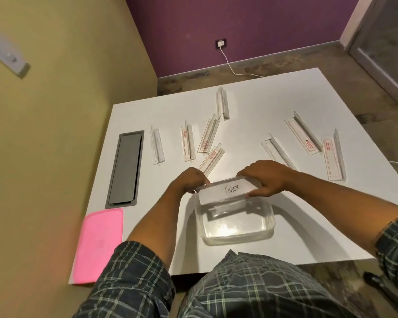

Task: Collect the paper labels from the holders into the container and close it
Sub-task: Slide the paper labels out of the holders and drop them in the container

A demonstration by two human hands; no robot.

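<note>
I hold a clear acrylic label holder (pixel 218 183) over the far edge of the clear plastic container (pixel 237 222). A white paper label (pixel 228 191) reading "TIGER" shows in it. My left hand (pixel 192 181) grips the holder's left end and my right hand (pixel 265 179) grips its right end. The container looks empty. Its pink lid (pixel 99 245) lies at the table's near left corner. Several other clear holders lie spread on the white table (pixel 331 214), among them one (pixel 157 145) at the left and one (pixel 332 157) at the right.
A grey cable hatch (pixel 124 167) is set into the table at the left. A yellow wall runs close along the left side. A white cable (pixel 230 63) trails from a wall socket across the floor behind the table.
</note>
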